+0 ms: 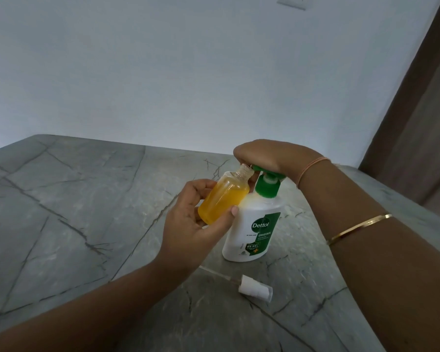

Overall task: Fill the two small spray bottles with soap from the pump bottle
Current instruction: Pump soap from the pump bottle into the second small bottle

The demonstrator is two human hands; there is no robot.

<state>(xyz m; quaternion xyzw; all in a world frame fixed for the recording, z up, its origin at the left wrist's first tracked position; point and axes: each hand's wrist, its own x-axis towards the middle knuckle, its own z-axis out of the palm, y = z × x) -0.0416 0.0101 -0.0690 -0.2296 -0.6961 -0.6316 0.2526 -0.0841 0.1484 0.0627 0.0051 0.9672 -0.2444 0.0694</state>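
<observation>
- Small spray bottle (222,199): clear, uncapped, mostly full of orange-yellow soap. It is held tilted in the air, with its threaded neck right at the nozzle of the pump head (267,174).
- Left hand (188,214) grips it round the body, thumb across the front and fingers wrapped behind. That looks like the right place to hold: mid-body, clear of the open neck.
- Handling guess: light, with a rigid wall. It is probably slick if soap runs down the outside, and while open and tilted it spills if it tips further.
- Pump bottle (254,229) stands upright on the grey veined table (74,199), touching the small bottle's shoulder. With its wide base it is likely stable under a straight-down push, and may rock if pushed off-axis.
- Right hand (264,156) rests on top of the pump head, palm down. Its fingers fold over the far side, so I can't tell whether they are pressed together or spread.
- Spray cap (254,289), white with a thin clear dip tube, lies on the table in front of the pump bottle. The tube looks flimsy, so pick it up by the cap.
- Only one small bottle is in view.
- Readable on the label: "Dettol", "ORIGINAL", "99.99%". The rest of the print is too small to read.
</observation>
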